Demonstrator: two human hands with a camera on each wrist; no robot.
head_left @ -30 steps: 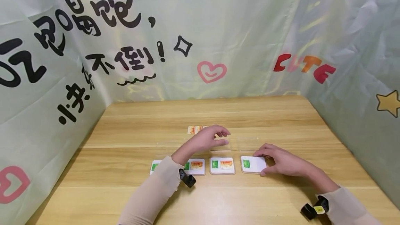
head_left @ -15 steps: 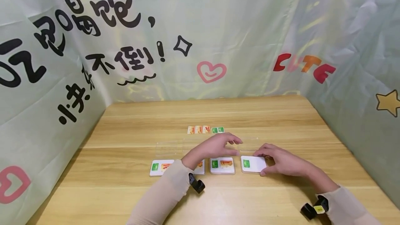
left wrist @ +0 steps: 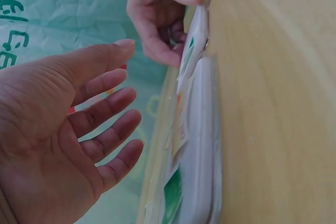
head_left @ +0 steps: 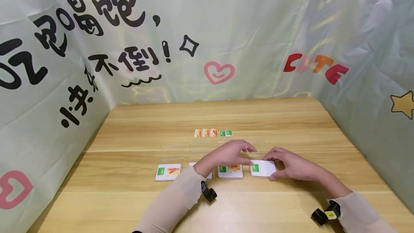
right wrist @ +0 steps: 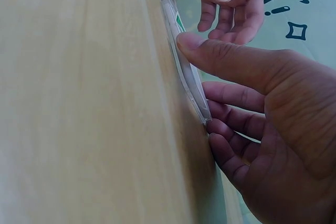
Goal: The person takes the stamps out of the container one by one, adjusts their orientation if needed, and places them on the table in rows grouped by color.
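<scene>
A flat white box (head_left: 266, 169) with one green sticker near its left side lies rightmost in a row on the table. My right hand (head_left: 292, 164) pinches its right end, thumb on the near edge and fingers at the far edge. My left hand (head_left: 226, 154) hovers over the third box (head_left: 230, 175), its thumb tip close to the rightmost box's left corner. In the left wrist view the left hand (left wrist: 68, 124) has loosely spread fingers with nothing between them. The third box bears a green and an orange sticker, partly covered by the left hand.
Leftmost in the row is a white box (head_left: 167, 177) with green and orange stickers; the left forearm hides most of another. Behind them lie clear plastic lids (head_left: 172, 151). Farther back are orange stickers (head_left: 206, 132) and two green stickers (head_left: 225, 133). Printed cloth surrounds the table.
My left hand has moved right and nearer, away from the small stickers and toward the rightmost box, uncovering the green stickers and leftmost box. The right hand keeps its hold.
</scene>
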